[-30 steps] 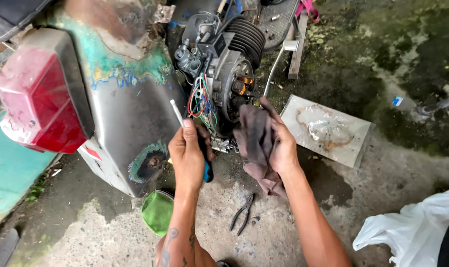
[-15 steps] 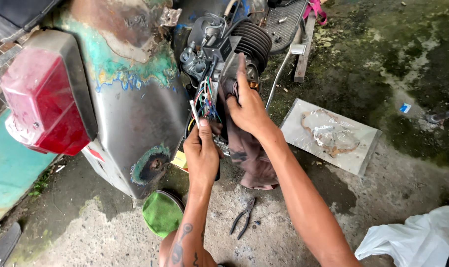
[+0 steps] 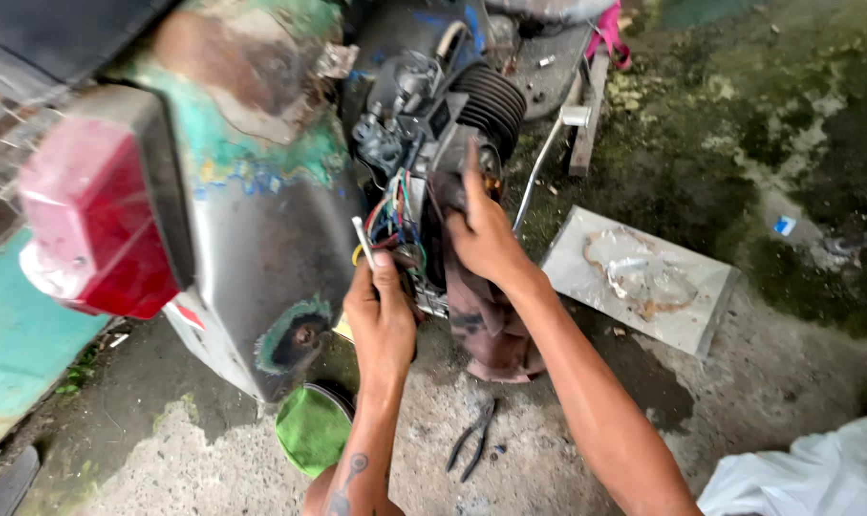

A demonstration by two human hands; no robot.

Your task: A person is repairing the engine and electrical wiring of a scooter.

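The right hand (image 3: 486,239) presses a dirty brownish rag (image 3: 481,320) flat against the side of the small engine (image 3: 452,115), fingers stretched upward along the casing toward the ribbed black cylinder (image 3: 491,100); its grip is closed on the cloth, which hangs down below the wrist toward the ground. The left hand (image 3: 381,315) sits just beside it, lower and to the left, with its grip pinched around a thin white rod-like tool (image 3: 362,239) whose long axis runs up and slightly left, its tip pointing into the bundle of coloured wires (image 3: 395,215). The wires lie directly above the left hand and just left of the right hand, so the left hand is the nearer one to them, while the right hand covers the engine housing. The engine is mounted on an old scooter with a worn, paint-chipped rear body panel (image 3: 261,239) and a red tail light (image 3: 94,215). On the rough concrete floor (image 3: 548,449), a pair of pliers (image 3: 471,440) lies near the forearms, a green tub (image 3: 309,430) sits under the panel, and a flat metal plate (image 3: 643,282) rests well to the right. The place is outdoors, with mossy ground (image 3: 787,143).
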